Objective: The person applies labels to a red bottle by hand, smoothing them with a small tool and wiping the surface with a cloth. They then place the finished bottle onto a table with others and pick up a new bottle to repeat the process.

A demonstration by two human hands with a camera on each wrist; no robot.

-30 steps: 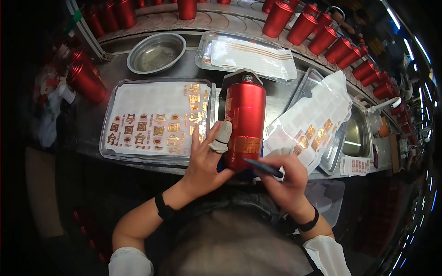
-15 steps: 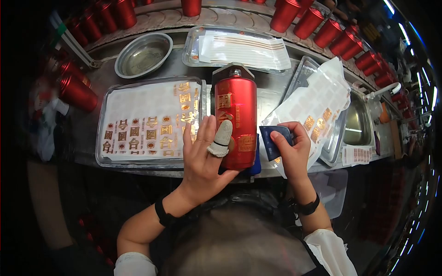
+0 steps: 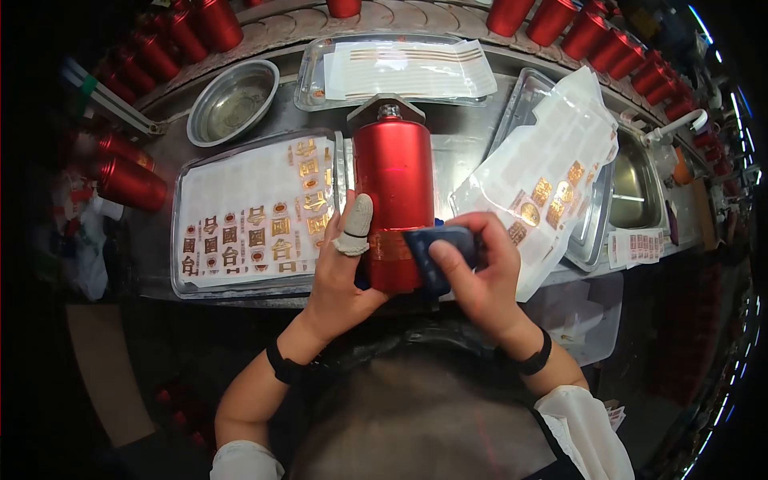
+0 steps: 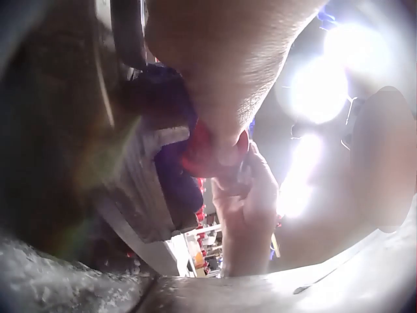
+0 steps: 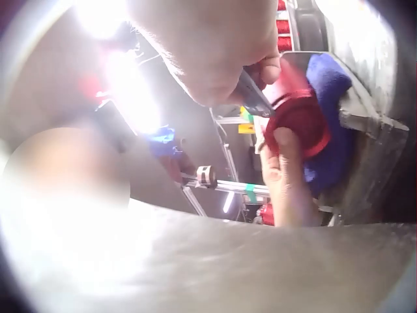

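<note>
A red bottle point(image 3: 392, 176) lies on a support, its neck pointing away and a gold label band near its base. My left hand point(image 3: 330, 280), a pale cover on one finger, grips its left side, with the thumb at the base. Between right-hand point(image 3: 492, 280) thumb and fingers is a dark blue flat pad point(image 3: 428, 268), its edge against the band's right part. The right wrist view shows the pad point(image 5: 253, 94) by the bottle's round base point(image 5: 303, 127) and blue cloth point(image 5: 332, 78) beneath. In the left wrist view, glare hides detail around the bottle point(image 4: 199, 153).
Left of the bottle lies a tray point(image 3: 178, 240) with a sheet of gold characters. A metal bowl point(image 3: 232, 104) and a tray of striped strips point(image 3: 408, 70) stand behind. A loose gold-marked sheet point(image 3: 512, 188) lies on the right, near a sink point(image 3: 636, 200). Red bottles line the back.
The bottle has turned, taking its large gold characters out of sight. My right hand has brought the pad leftward from beside the bottle onto the gold band. The head view has shifted.
</note>
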